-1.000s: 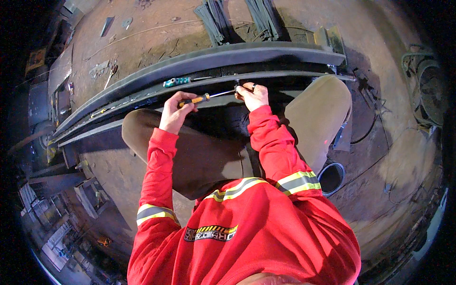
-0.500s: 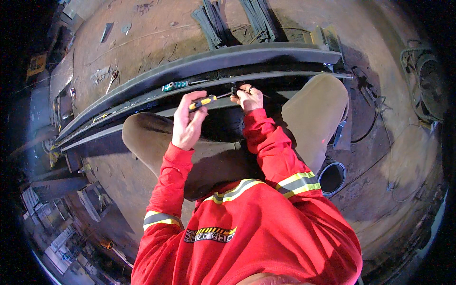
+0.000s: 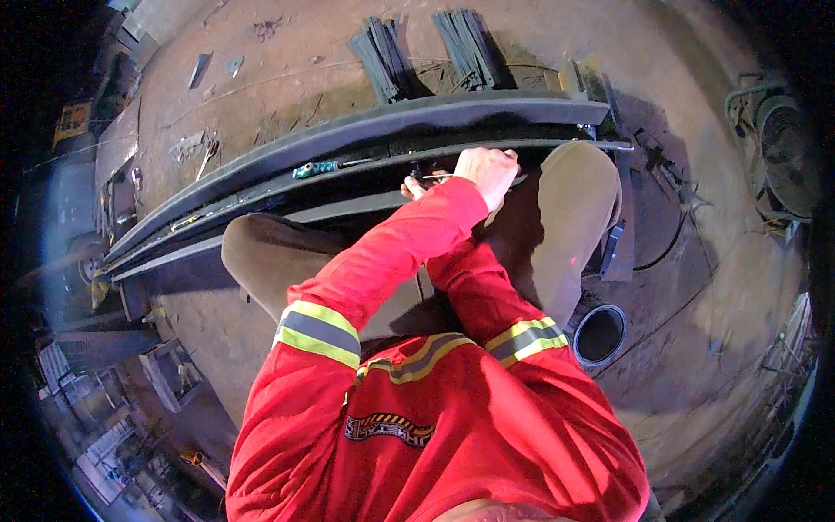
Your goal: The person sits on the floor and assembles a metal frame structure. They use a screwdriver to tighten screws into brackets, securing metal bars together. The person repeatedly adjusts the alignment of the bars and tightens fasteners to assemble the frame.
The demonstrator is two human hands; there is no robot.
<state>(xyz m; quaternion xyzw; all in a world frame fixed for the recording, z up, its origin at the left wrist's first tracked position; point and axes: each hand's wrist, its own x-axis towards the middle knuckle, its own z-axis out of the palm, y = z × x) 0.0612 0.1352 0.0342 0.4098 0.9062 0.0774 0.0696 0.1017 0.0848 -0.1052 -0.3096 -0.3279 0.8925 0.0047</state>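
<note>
My left arm crosses over my right, so my left hand (image 3: 490, 171) is now at the right of the pair. It is closed around the screwdriver (image 3: 444, 177), whose handle its fingers hide. The thin shaft points left to a small dark fitting (image 3: 416, 169) at the near metal bar (image 3: 487, 145). My right hand (image 3: 416, 186) shows only its fingertips under my left sleeve. They are pinched at the fitting; the rest of that hand is hidden. A second screwdriver with a teal handle (image 3: 315, 169) lies along the long steel beams, left of both hands.
Long curved steel beams (image 3: 365, 122) span in front of my knees. Two bundles of dark metal strips (image 3: 383, 59) lie beyond them. A round dark container (image 3: 600, 335) stands by my right knee, near a cable (image 3: 674, 252). A wooden frame (image 3: 171, 376) and metal pieces are at the left.
My left hand has swung right with the screwdriver, across my right forearm. The shaft now comes at the fitting from the right instead of the left. My right hand has shifted slightly left.
</note>
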